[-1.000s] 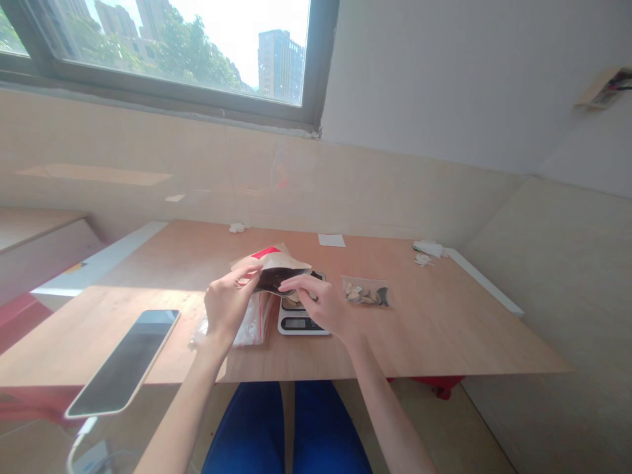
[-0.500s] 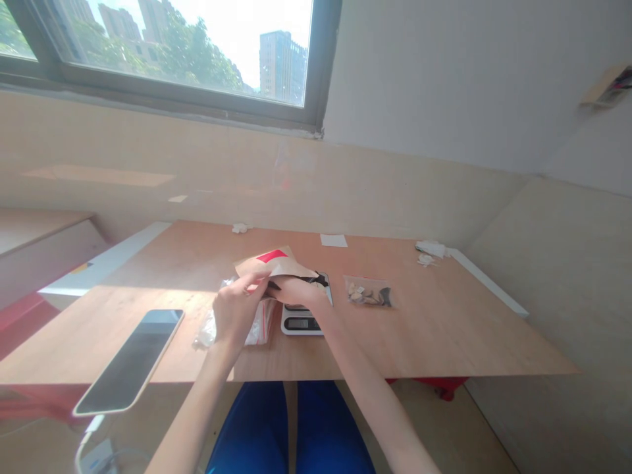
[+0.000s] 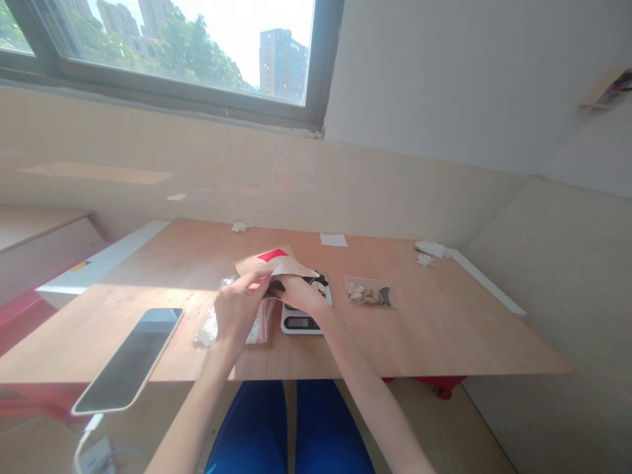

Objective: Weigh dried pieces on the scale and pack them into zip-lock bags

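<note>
A brown paper bag [image 3: 257, 265] with a red patch is tilted over the middle of the table. My left hand [image 3: 236, 303] pinches its near edge. At the bag's mouth is my right hand [image 3: 302, 294], its fingers hidden inside the bag. Partly under my right wrist stands a small white digital scale [image 3: 302, 324]; dark and pale pieces [image 3: 320, 287] show on its top. Plastic zip bags [image 3: 261, 328] lie below my left hand. To the right of the scale rests a clear zip bag [image 3: 367, 293] with pale chips and a dark piece inside.
A phone [image 3: 129, 361] with a white cable [image 3: 85, 440] lies at the table's front left, overhanging the edge. White paper [image 3: 334, 240] and crumpled scraps [image 3: 425, 260] lie along the back of the wooden table [image 3: 454, 329]. A wall and window stand behind.
My right hand has shifted slightly at the bag's mouth, and a little more of the pieces on the scale shows. My left hand and the bag stay nearly still.
</note>
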Action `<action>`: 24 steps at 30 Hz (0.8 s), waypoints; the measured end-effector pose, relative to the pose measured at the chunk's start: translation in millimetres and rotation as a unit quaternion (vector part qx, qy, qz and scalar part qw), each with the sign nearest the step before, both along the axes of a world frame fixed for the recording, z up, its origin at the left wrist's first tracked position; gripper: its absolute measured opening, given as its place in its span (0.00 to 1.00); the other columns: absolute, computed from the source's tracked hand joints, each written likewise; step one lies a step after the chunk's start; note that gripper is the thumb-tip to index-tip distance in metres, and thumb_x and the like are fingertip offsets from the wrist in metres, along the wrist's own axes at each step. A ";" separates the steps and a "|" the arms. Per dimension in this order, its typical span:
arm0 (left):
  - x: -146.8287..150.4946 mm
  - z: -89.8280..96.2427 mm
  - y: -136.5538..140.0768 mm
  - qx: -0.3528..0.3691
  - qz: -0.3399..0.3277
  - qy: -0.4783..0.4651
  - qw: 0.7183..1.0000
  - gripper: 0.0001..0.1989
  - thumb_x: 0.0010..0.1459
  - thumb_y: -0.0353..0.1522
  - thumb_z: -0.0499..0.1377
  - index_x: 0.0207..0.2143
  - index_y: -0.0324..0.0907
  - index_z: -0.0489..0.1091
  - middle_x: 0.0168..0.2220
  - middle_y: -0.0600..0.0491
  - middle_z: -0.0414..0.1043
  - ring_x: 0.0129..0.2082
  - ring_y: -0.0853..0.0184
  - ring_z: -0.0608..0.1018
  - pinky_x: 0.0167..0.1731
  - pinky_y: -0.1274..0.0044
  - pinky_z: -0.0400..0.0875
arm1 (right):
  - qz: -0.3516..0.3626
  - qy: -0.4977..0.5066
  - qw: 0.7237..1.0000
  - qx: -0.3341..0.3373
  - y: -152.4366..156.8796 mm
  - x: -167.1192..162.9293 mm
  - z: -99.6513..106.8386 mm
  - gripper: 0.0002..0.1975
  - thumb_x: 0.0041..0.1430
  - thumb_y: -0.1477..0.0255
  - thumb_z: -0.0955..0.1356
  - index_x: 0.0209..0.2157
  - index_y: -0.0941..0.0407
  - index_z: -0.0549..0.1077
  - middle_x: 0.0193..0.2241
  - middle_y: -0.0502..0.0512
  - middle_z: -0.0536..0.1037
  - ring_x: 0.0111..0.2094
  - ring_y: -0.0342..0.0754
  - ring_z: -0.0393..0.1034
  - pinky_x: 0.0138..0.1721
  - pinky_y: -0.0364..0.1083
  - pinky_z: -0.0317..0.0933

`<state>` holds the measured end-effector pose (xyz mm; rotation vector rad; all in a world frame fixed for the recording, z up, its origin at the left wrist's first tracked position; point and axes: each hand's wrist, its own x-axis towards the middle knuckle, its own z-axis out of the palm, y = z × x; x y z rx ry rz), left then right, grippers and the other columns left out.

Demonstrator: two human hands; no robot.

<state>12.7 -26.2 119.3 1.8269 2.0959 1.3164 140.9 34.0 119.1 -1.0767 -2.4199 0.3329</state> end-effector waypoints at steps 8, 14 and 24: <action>2.1 14.9 1.3 -0.028 0.049 -0.014 0.998 0.11 0.52 0.43 0.57 0.36 0.54 0.76 0.25 0.59 0.77 0.30 0.66 0.78 0.26 0.79 0.63 | 0.076 0.070 0.994 -0.044 -12.8 5.7 15.7 0.14 0.59 0.81 0.60 0.38 0.54 0.75 0.41 0.53 0.77 0.43 0.47 0.70 0.47 0.46 0.62; -5.8 35.7 24.7 0.026 0.061 0.003 0.998 0.10 0.52 0.40 0.58 0.36 0.52 0.75 0.30 0.58 0.77 0.31 0.66 0.77 0.29 0.78 0.64 | 0.042 0.197 0.980 0.004 -32.1 23.3 41.1 0.14 0.62 0.78 0.58 0.41 0.55 0.73 0.47 0.55 0.72 0.50 0.45 0.64 0.52 0.46 0.58; -34.3 33.7 103.0 0.188 0.129 0.001 0.974 0.18 0.59 0.37 0.48 0.47 0.33 0.63 0.47 0.38 0.66 0.50 0.57 0.68 0.50 0.68 0.62 | -0.087 0.306 0.948 -0.024 -55.4 74.0 28.3 0.13 0.62 0.73 0.58 0.38 0.53 0.73 0.40 0.53 0.74 0.45 0.46 0.67 0.48 0.47 0.60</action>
